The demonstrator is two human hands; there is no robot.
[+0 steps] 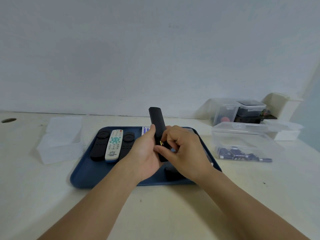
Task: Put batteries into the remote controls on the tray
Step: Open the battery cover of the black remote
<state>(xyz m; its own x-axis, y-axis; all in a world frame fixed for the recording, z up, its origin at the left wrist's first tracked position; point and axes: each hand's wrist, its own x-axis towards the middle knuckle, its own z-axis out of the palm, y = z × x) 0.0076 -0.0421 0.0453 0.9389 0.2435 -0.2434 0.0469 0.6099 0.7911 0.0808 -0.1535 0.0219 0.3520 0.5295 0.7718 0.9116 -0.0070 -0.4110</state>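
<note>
My left hand (145, 153) grips a long black remote (156, 122), held back side up over the blue tray (86, 172). My right hand (185, 153) pinches a battery (161, 143) with a gold end at the remote's open compartment. On the tray's left lie a black remote (99, 146), a white remote (113, 144) with teal buttons and another black remote (127, 142). A white remote with purple buttons (145, 130) peeks out behind my hands. A small black piece (170, 172), perhaps the battery cover, lies on the tray under my right wrist.
A clear plastic box (242, 135) with several dark batteries (242, 155) stands right of the tray. More clear boxes (239, 108) and a white container (284, 104) stand at the back right. An empty clear box (60, 142) sits left of the tray. A cable hole (8, 120) is far left.
</note>
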